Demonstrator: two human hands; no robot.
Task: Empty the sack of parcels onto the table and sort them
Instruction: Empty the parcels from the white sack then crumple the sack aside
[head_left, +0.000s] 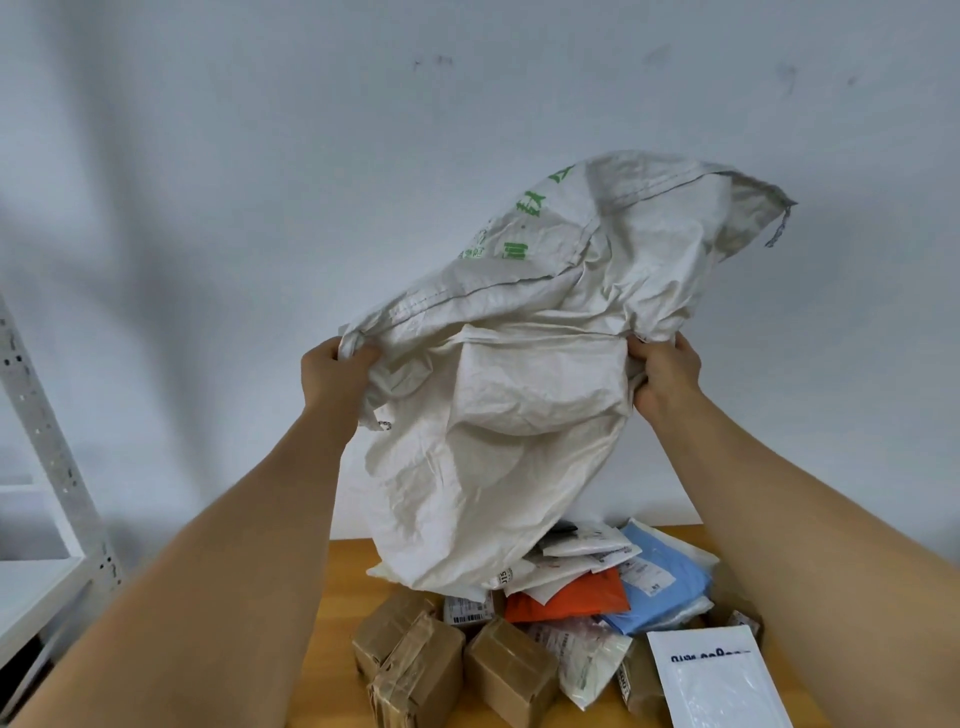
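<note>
Mid-frame, my left hand (332, 374) and right hand (665, 376) each clutch the white sack (498, 415), upended over parcels (566, 608) piled on the wooden table (343, 577).

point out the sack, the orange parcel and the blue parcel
sack (498, 431): head view, middle of its creased front
orange parcel (571, 597): head view, middle of its visible face
blue parcel (662, 582): head view, its upper face

Matt woven sack (498, 415); smooth wooden table (337, 613)
</note>
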